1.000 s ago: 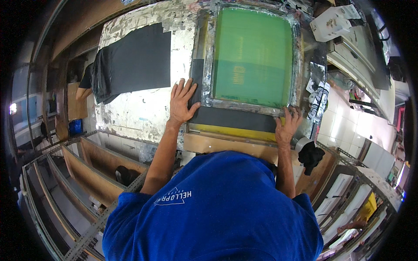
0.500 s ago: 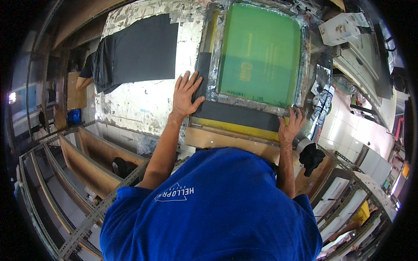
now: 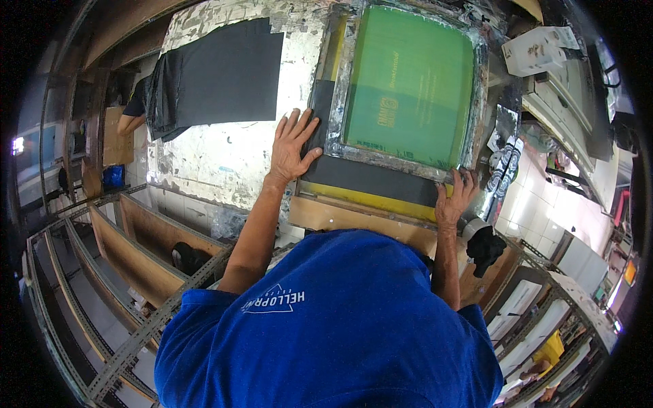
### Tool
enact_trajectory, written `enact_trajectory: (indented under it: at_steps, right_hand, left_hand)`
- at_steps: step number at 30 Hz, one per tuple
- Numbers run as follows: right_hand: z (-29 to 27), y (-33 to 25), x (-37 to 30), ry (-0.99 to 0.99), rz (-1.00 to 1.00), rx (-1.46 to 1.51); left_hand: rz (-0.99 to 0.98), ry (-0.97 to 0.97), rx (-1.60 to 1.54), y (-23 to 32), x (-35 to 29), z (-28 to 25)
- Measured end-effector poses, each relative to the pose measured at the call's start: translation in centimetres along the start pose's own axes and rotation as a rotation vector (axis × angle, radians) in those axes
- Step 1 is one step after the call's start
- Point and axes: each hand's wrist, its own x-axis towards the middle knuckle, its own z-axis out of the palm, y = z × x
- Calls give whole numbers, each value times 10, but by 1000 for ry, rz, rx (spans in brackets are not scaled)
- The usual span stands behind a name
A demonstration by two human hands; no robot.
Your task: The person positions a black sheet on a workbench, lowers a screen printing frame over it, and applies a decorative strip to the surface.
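A screen-printing frame [image 3: 396,165] with green mesh [image 3: 415,88] lies over a flat piece of black fabric [image 3: 360,178]. The fabric sits on a yellow-edged board [image 3: 367,198]. My left hand [image 3: 294,145] rests open at the fabric's left edge, its fingers spread and the thumb pointing at the frame. By the frame's near right corner is my right hand [image 3: 457,197]. Its fingers are apart and slightly bent, with the tips at the frame's edge. Neither hand grips anything that I can see.
More black fabric [image 3: 224,75] lies on a paint-stained white table [image 3: 204,160] at the left, with another person's arm [image 3: 130,124] beyond it. Metal shelving [image 3: 136,340] stands near left. A black cloth [image 3: 485,246] hangs right of my right hand.
Both my hands stay in nearly the same place. The whole view has shifted slightly. At the lower right, a person's hands and a yellow patch show more than before.
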Motion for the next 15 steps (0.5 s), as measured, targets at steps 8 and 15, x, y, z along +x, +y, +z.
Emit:
enact_trajectory:
  at_steps: [8, 15]
  right_hand:
    - [1, -2, -1, 10, 4, -16]
    - [0, -1, -3, -6, 26, -25]
  left_hand:
    - [-9, 75, -95, -1, -2, -1]
    - [-33, 54, -64, -3, -4, 0]
